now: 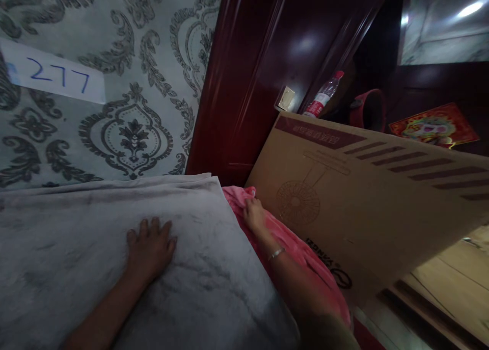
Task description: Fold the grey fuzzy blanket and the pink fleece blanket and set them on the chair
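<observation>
My left hand lies palm down on a pale grey fabric cover, its fingers spread and nothing in them. At the cover's right side hangs a pink plush blanket. My right hand, with a bracelet on its wrist, has its fingers curled on the blanket's upper corner, close to the carton. The fingertips are partly hidden, but the cloth bunches up around them.
A large cardboard carton leans close on the right. Behind it stand a plastic bottle with a red cap and a dark red door. Patterned wallpaper bears a paper label reading 277.
</observation>
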A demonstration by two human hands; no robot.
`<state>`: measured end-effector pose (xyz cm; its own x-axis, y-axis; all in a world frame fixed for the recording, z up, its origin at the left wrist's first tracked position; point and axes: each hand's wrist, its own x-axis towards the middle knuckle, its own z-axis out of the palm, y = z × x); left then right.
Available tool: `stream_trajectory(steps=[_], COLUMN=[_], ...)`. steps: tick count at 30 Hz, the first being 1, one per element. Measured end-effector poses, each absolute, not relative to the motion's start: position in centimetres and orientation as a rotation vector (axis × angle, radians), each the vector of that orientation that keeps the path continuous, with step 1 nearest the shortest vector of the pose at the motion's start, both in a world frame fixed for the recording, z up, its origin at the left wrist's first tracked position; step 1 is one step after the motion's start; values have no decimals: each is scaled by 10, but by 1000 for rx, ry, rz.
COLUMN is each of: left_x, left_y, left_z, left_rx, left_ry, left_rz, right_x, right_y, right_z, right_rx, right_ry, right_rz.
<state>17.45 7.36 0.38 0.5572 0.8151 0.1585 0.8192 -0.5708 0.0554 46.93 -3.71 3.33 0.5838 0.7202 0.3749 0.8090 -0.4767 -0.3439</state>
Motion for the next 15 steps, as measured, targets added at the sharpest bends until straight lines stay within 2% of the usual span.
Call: stream_trajectory(steps=[3,6,11,15], left_x=[175,175,175,176], left_y=[72,71,72,73], left_z=[6,6,4,3], left_rx=[-2733,-2724,-2710,-2722], left_ry=[-1433,-1420,-1407,-1415], left_rz=[-228,-242,-296,-330], right_x=[426,417,480,516], right_y=[-53,-65,-58,-35], right_z=[16,10,34,40], right_rx=[-2207,-2116,-2080,-2036], right_ry=[-1425,-1369,-925,-749], right_rz=[-166,-108,-96,66])
